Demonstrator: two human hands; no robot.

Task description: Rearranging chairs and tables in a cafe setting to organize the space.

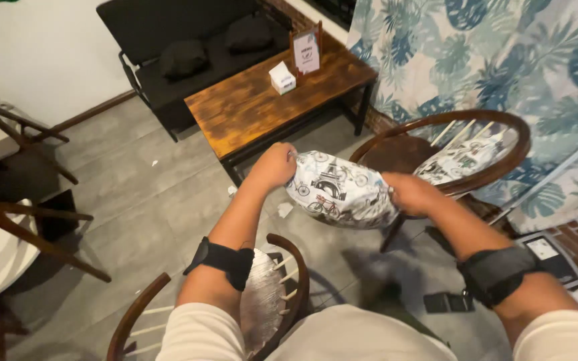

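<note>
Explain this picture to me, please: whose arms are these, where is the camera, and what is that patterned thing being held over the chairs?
There is no machine here. The one picture comes from a camera worn on a person's head, looking down at their own two arms, each with a dark band near the wrist. The left hand and the right hand grip opposite ends of a white cushion printed with bicycles and towers, holding it in the air. Below the arms stands a round-backed wooden chair with a pale seat. A second wooden chair on the right has a matching cushion leaning on its back. Farther off is a brown wooden table carrying a small white box and a standing card, with a black bench behind it.
</note>
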